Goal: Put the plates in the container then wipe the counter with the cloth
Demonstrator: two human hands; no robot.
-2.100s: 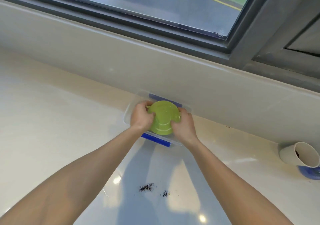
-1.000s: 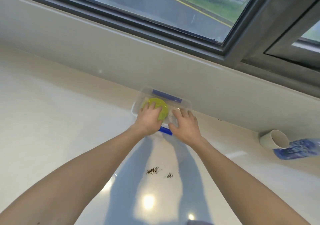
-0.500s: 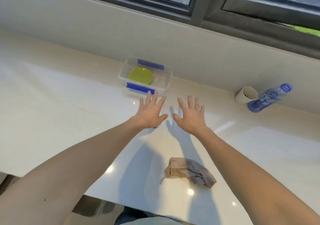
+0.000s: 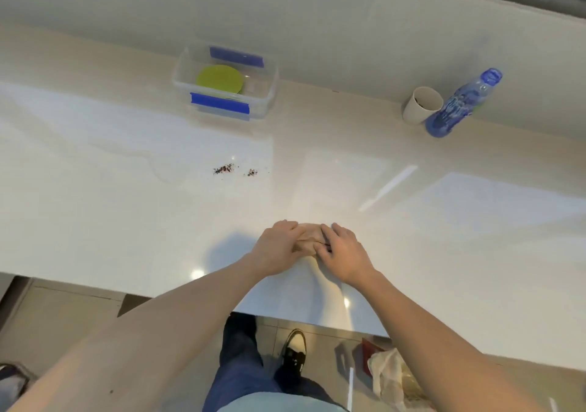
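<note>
A green plate (image 4: pixel 219 79) lies inside the clear container (image 4: pixel 269 94) with blue clips, which stands against the back wall. Near the counter's front edge a crumpled beige cloth (image 4: pixel 307 240) lies between my two hands. My left hand (image 4: pixel 277 248) and my right hand (image 4: pixel 344 253) both grip the cloth with curled fingers and hide most of it. Two small patches of dark crumbs (image 4: pixel 234 169) lie on the white counter (image 4: pixel 95 173), between the container and the cloth.
A beige cup (image 4: pixel 420 104) lies on its side at the back right, next to a blue water bottle (image 4: pixel 461 102) leaning on the wall. The counter's front edge runs just below my hands, with floor and my legs beyond it.
Both hands left the container, drew back to the front of the counter and took hold of the cloth. The view tilted down. The plate stays in the container.
</note>
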